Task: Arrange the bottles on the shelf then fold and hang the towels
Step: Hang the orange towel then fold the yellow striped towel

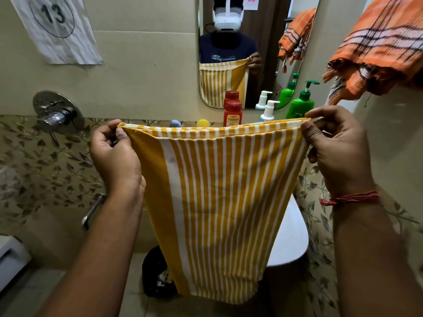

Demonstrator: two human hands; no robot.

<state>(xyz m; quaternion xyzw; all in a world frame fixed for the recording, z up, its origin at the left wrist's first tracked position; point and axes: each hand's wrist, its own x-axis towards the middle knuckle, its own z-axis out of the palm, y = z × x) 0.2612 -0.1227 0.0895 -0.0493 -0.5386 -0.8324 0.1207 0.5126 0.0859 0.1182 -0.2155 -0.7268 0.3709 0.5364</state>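
Yellow-striped towel hangs doubled, top corners pinched by left hand grip and right hand grip; wall paper sheet reads "13".

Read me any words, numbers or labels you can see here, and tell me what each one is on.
"13": inside a drawn circle on the white paper sheet stuck to the wall.
Red bottle: a yellow label with print too small to read.
Shirt in the mirror: pale chest print, too blurred to read.
Pink paper reflected in the mirror: cut off, unreadable.
Green pump bottle: no readable text.
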